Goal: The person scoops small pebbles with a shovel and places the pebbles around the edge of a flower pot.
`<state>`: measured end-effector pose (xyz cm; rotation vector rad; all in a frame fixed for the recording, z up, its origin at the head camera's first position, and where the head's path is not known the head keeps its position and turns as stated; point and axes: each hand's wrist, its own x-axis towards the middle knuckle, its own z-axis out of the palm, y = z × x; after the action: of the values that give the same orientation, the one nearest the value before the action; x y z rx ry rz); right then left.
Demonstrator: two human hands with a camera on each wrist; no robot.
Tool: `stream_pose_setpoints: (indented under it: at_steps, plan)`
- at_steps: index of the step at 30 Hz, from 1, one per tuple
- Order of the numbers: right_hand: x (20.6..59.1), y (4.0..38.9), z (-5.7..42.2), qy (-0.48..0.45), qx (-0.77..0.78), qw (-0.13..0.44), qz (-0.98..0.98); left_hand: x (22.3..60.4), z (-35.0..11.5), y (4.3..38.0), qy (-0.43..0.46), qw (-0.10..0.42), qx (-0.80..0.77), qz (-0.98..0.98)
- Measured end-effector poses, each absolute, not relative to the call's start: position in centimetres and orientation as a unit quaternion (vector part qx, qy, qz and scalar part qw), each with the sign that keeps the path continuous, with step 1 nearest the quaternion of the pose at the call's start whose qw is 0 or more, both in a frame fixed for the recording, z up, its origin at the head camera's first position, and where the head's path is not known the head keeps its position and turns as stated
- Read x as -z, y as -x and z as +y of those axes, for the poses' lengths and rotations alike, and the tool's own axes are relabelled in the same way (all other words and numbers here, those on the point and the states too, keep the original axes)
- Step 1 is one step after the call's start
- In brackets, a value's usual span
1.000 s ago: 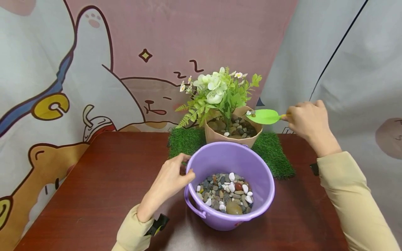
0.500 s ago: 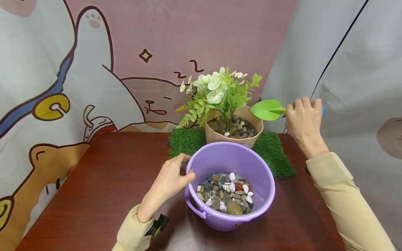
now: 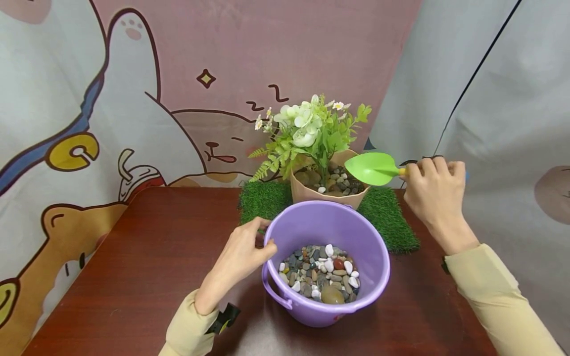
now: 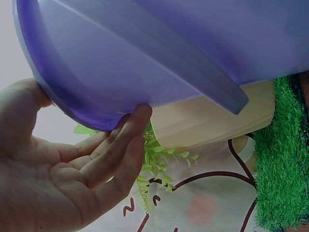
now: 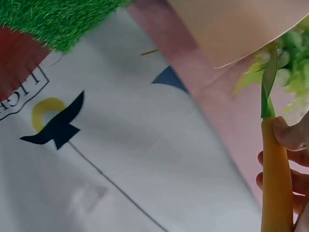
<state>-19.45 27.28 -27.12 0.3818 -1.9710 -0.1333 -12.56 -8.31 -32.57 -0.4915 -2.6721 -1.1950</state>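
A purple bucket (image 3: 331, 225) holding several mixed pebbles (image 3: 320, 274) stands on the dark red table. My left hand (image 3: 242, 254) grips its left rim; in the left wrist view the fingers (image 4: 123, 145) curl under the rim (image 4: 87, 104). My right hand (image 3: 434, 190) holds a green scoop (image 3: 371, 168) by its yellow handle (image 5: 276, 179), its empty blade over the right edge of a tan flower pot (image 3: 329, 195). The pot holds a plant with white flowers (image 3: 309, 128) and pebbles.
The pot stands on a green turf mat (image 3: 392, 217) at the table's back edge. A printed cartoon curtain (image 3: 133, 99) hangs behind and a grey cloth (image 3: 498, 113) to the right. Bare table (image 3: 147, 267) lies to the left of the bucket.
The scoop tipped its pebbles into the pot, rose, and has now come back down and slightly left over the pot's right edge, empty. The left hand has stayed on the bucket.
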Motion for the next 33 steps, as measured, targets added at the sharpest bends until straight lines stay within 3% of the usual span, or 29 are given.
stream_pose_setpoints:
  at_steps: [7,15,33]
  plan:
    - [26.7,16.0,24.6,-0.203,0.037,0.582,-0.787,32.6,-8.3,12.6,0.167,0.091,0.402,-0.896]
    - [26.3,11.8,21.0,-0.278,0.044,0.567,-0.774,32.7,-8.3,12.6,0.164,0.089,0.406,-0.895]
    - [29.9,11.6,17.0,-0.391,0.146,0.364,-0.833,32.4,-8.3,12.4,0.162,0.086,0.400,-0.898]
